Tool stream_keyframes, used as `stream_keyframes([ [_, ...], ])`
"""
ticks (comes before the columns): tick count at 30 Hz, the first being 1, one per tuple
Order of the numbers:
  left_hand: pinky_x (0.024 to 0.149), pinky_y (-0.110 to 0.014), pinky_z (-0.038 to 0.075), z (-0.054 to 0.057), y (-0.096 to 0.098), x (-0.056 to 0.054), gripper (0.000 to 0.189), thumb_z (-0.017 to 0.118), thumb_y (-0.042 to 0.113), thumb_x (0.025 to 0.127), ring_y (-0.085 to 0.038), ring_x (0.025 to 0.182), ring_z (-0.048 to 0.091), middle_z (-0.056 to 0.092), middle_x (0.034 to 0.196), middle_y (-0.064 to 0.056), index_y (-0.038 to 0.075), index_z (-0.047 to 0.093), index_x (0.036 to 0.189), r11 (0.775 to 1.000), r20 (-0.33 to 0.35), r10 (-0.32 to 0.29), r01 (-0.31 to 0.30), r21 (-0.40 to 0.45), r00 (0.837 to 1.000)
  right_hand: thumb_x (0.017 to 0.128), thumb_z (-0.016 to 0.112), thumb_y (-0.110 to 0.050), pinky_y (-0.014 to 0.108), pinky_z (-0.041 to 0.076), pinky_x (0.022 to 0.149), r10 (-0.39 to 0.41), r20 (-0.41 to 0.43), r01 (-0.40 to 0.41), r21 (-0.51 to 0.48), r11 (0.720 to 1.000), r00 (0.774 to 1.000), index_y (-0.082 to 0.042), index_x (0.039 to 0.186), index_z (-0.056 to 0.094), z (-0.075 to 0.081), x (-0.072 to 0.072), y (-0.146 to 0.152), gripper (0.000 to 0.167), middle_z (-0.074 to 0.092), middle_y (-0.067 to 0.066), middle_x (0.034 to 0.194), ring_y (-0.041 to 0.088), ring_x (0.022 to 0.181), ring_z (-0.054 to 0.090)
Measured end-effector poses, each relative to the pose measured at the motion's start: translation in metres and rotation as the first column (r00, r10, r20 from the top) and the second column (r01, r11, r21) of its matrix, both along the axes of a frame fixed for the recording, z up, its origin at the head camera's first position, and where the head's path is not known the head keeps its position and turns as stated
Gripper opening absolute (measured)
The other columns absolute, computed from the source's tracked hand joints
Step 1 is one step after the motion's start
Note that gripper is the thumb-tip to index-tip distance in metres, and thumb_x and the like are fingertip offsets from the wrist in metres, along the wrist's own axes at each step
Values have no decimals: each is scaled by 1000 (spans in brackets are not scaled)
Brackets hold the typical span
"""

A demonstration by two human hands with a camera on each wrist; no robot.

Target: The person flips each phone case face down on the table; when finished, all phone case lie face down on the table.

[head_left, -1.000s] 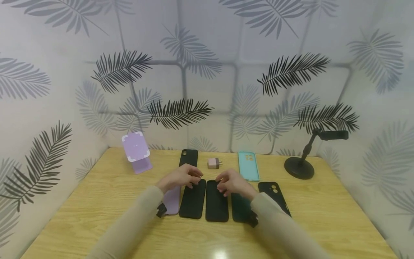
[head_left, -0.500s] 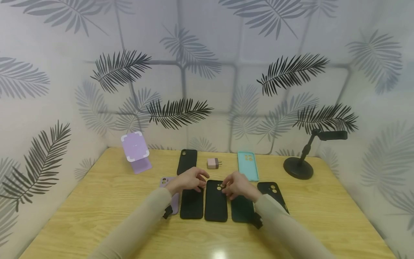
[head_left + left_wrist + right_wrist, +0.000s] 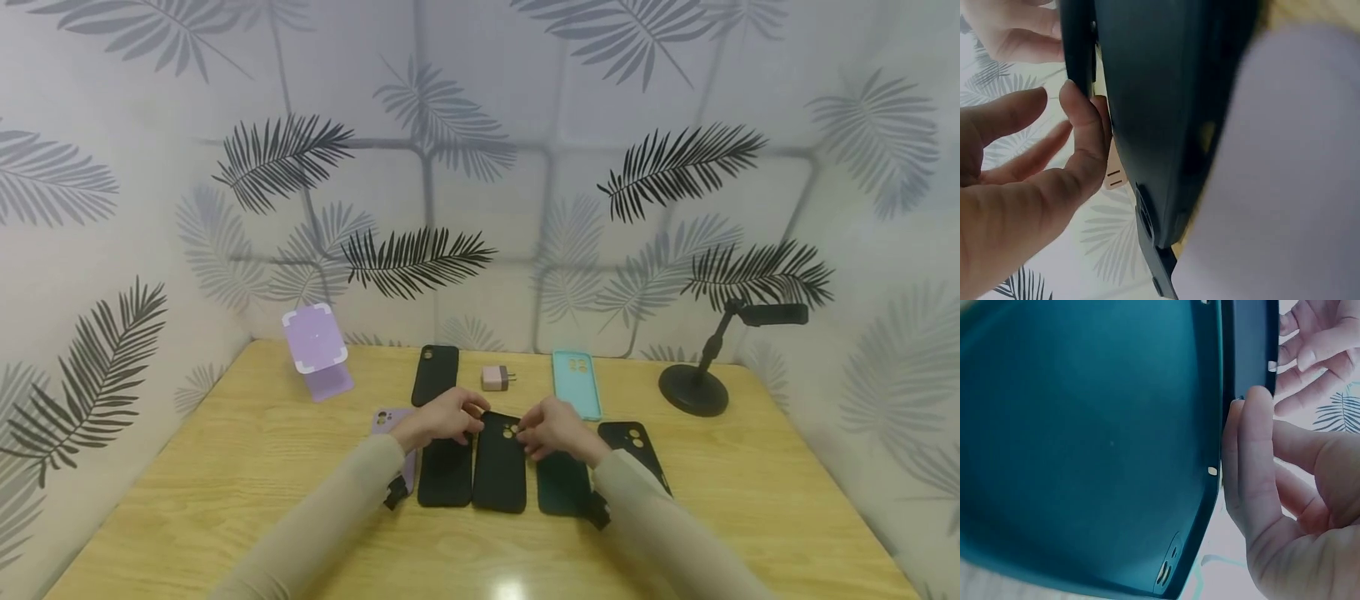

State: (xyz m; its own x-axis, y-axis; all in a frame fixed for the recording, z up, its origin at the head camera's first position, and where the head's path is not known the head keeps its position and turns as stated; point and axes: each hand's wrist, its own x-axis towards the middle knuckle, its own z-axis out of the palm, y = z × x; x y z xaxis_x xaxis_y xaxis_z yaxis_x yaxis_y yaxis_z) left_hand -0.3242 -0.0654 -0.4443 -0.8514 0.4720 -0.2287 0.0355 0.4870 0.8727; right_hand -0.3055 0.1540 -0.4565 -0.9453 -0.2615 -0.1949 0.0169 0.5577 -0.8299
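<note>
Between my two hands is a black phone case (image 3: 500, 471) with a round-holed camera cutout, its upper end raised slightly. My left hand (image 3: 447, 414) holds its upper left edge; in the left wrist view the fingertips are right at the rim of that case (image 3: 1077, 44). Its upper right edge is held by my right hand (image 3: 558, 429), whose fingers lie along the case side (image 3: 1254, 350) in the right wrist view. Left of it lies another black phone case (image 3: 446, 475), under my left hand. A dark green phone case (image 3: 561, 487) lies below my right wrist.
A lilac phone case (image 3: 381, 421) and a black one (image 3: 633, 446) flank the row. Behind stand a lilac phone stand (image 3: 317, 342), a black case (image 3: 435, 375), a pink charger (image 3: 495, 378), a turquoise case (image 3: 576, 387) and a black stand (image 3: 695, 389) on the wooden table (image 3: 480, 554).
The middle case now shows its camera cutout, earlier covered by the right hand. My left hand has moved right to its edge, and the case has turned slightly with its top end raised.
</note>
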Motion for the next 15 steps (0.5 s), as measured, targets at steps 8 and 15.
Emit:
stream_keyframes([
  [8,75,-38,60,4,1,-2,46,61,6,96,-19,82,66,60,115,-18,0,50,139,986,76,22,-34,164,997,98,62,-25,36,61,63,105,80,-102,-44,994,991,5,105,72,2,-1,-3,32,73,18,93,24,77,73],
  [15,77,-39,60,7,1,-2,48,61,13,98,-20,89,68,58,122,-20,3,47,143,979,74,-9,-7,203,997,100,49,-49,41,60,74,154,152,-132,-144,981,976,9,124,61,4,-1,-6,63,67,25,118,31,94,72],
])
